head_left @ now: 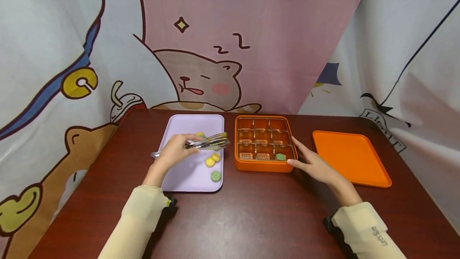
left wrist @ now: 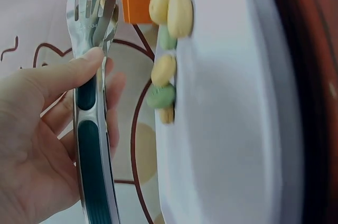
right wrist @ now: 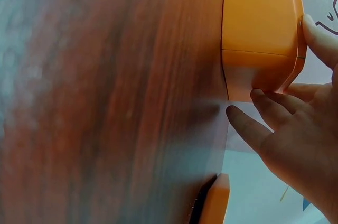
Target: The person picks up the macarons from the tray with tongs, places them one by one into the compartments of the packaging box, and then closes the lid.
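My left hand (head_left: 174, 151) grips metal serving tongs (left wrist: 92, 108) with dark green handle inlays, above the pale purple tray (head_left: 190, 179). The tongs' slotted ends point right. Glints on them make it unclear whether anything is between them. Below, small round yellow cakes (head_left: 210, 162) and green cakes (head_left: 215, 176) lie along the tray's right side. An orange box (head_left: 264, 166) with a divided insert stands right of the tray. One green cake (head_left: 280, 157) sits in its near right compartment. My right hand (head_left: 318, 167) touches the box's right side, fingers spread, thumb at the near corner.
An orange flat lid or tray (head_left: 352, 159) lies on the table to the right of the box. The dark reddish-brown table (head_left: 266, 211) reaches back to a printed curtain (head_left: 280, 43).
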{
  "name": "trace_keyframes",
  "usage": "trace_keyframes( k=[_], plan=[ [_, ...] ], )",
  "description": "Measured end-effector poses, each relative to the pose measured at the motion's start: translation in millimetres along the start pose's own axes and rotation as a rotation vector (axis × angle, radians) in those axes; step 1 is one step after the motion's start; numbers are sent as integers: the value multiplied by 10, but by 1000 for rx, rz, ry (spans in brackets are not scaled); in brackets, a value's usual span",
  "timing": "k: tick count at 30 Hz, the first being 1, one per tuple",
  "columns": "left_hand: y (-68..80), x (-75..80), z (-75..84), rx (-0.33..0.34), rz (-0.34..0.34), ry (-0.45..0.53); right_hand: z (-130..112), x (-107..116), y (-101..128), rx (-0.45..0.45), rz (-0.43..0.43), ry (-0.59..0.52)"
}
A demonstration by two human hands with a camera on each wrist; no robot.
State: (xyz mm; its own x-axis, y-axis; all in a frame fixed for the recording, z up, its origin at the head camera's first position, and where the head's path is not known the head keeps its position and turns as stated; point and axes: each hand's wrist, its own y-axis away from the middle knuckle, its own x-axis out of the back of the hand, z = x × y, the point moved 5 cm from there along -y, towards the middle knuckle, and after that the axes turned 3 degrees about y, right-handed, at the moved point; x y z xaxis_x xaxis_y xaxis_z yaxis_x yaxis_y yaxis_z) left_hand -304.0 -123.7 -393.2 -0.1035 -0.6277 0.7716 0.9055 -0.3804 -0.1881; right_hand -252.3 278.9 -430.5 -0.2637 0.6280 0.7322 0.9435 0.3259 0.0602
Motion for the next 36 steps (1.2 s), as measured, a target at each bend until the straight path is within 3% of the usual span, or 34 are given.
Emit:
trace_keyframes(
  k=[6, 14, 25, 31, 36],
  plan=[
    [-102, -103, 193, -42, -20, 53, 33, 4, -18, -6, 3, -3],
    [-178, -275, 348, -21, -54, 74, 54, -13, -11, -24, -5, 2],
    [-261, -460, 567, -66, -85, 52, 64, -31, -7, -13, 0, 0],
    [-299, -552, 704, -128, -85, 18, 46, -7, -29, -19, -4, 5],
    [-331, -639, 771, -115, -86, -21, 49, -1, -32, -33, -9, 8]
  ],
)
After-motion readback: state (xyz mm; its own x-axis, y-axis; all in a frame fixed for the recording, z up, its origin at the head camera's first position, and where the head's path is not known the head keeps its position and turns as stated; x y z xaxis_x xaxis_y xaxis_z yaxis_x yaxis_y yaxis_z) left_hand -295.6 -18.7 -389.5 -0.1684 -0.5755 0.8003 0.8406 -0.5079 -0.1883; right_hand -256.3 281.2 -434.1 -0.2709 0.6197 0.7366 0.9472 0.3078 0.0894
